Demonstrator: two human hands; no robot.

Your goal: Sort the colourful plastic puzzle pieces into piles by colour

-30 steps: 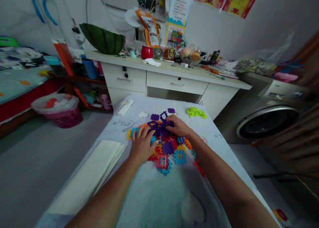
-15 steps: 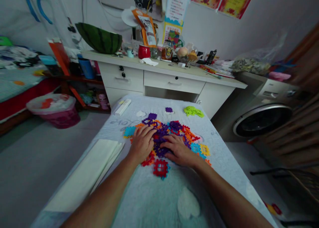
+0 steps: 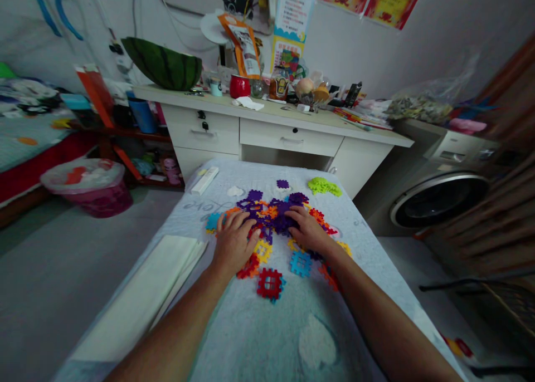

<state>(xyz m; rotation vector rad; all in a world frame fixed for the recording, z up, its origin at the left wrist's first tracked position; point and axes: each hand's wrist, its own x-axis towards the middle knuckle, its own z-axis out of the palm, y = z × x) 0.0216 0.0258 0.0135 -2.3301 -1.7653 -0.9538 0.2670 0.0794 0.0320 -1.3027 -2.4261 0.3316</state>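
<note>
A heap of flat plastic interlocking building pieces with notched edges lies on the cloth-covered table. My left hand (image 3: 234,238) rests on the heap's left side, fingers spread over orange and red pieces, beside a blue piece (image 3: 212,221). On the right, my right hand (image 3: 307,229) touches the purple pieces (image 3: 281,219) with its fingers apart. Between the hands lie a yellow piece (image 3: 263,251) and, closer to me, a light-blue piece (image 3: 300,264). A red square piece (image 3: 270,283) sits at the near edge of the heap. Both palms hide some pieces.
Green pieces (image 3: 324,186) form a separate pile at the far right, and a lone purple piece (image 3: 282,184) lies at the back. Folded white cloth (image 3: 137,293) covers the left edge. Behind stands a white desk (image 3: 209,127); a washing machine (image 3: 438,187) is to the right.
My right hand has moved away from me and slightly right, shifting the purple pieces back. The yellow and light-blue pieces now show between the hands. My left hand stays nearly in place.
</note>
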